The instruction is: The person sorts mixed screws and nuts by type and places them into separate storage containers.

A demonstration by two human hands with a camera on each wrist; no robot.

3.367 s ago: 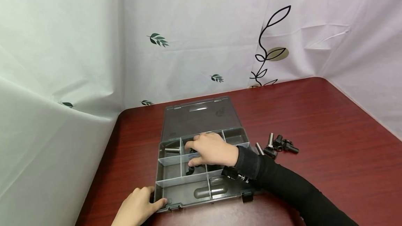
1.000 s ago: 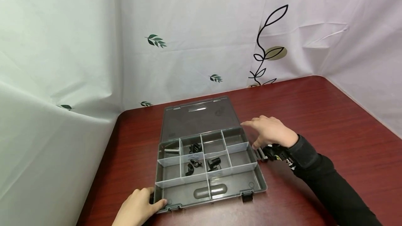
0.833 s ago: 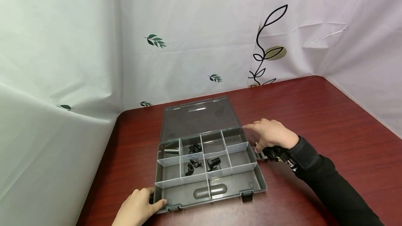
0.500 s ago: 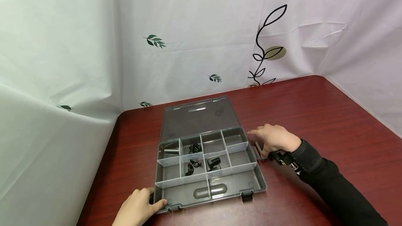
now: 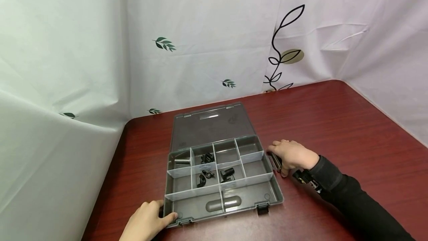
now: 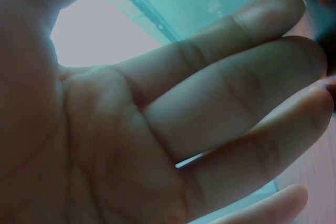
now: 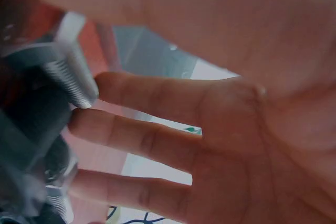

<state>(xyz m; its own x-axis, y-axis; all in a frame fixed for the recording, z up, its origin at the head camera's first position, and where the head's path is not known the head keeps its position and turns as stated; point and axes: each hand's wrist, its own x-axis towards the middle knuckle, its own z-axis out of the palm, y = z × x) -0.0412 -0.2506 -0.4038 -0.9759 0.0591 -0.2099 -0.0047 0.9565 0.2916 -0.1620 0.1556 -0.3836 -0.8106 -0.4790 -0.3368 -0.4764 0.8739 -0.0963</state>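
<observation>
A grey plastic compartment organizer [image 5: 252,192] lies with its lid [image 5: 207,129] folded back. My left hand [image 5: 145,218] holds its near-left corner, thumb over the rim and fingers outside. At the box's right side, my right hand [image 5: 295,155] reaches down over bolts [image 5: 276,161]. In the right wrist view, its nearly straight fingers touch a threaded silver bolt [image 7: 68,82] and dark bolt heads, partly blurred. Inside the box are a silver bolt [image 5: 182,160], small black pieces [image 5: 208,157], rounded black parts [image 5: 202,180] and a thick black bolt [image 5: 229,174].
The dark red table [image 5: 321,122] runs to the right and behind the box. White leaf-patterned cloth [image 5: 200,66] hangs along the back and sides. A black latch [image 5: 263,209] sticks out from the box's front edge.
My right hand has moved from above the middle compartments to the bolts on the right, then lowered onto them. A black bolt now shows in a middle compartment. My left hand stays put.
</observation>
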